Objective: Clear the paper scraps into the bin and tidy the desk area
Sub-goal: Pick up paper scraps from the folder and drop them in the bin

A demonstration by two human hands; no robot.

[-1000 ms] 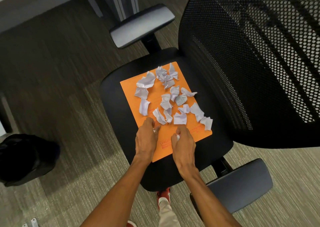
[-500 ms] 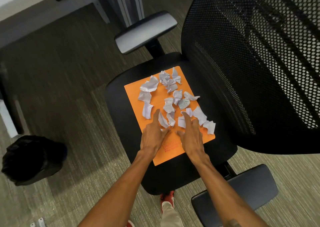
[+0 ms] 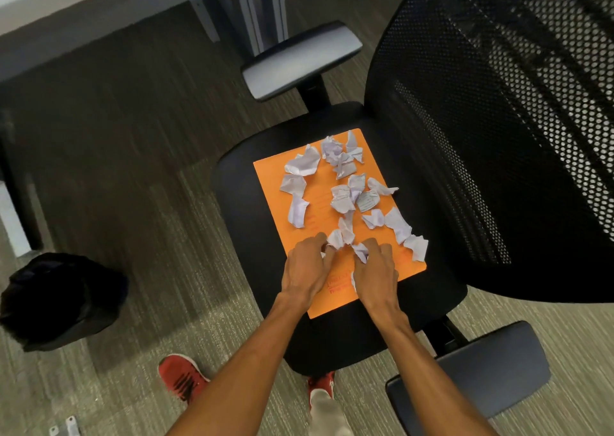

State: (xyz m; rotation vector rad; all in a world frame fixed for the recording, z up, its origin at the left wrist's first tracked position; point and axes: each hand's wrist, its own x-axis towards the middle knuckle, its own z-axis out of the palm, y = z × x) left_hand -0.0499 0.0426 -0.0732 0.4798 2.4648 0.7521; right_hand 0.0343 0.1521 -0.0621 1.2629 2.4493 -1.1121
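1. At 8 o'clock on the carpet a black-lined bin (image 3: 59, 299) is seen, well apart from the chair; it is judged to be left there within a turn's reach so that gathered paper can be dropped in.
2. The left hand (image 3: 304, 269) is held at the near end of the orange folder (image 3: 272, 186), its fingers (image 3: 319, 241) curled together on a scrap at their tips.
3. The folder is laid flat on the chair seat (image 3: 239, 203) (probably serving as a tray so that the pieces stay in one place).
4. The paper scraps (image 3: 342, 196) are spread over the folder from 12 o'clock down to the hands; most lie beyond the fingertips, untouched.
5. The right hand (image 3: 377, 274) is set just beside the left, its fingers bent and closed on a crumpled scrap at 11 o'clock of its knuckles; a white edge also shows under the palm.
6. The furthest scraps lie at 1 o'clock, near the mesh backrest (image 3: 498, 136).
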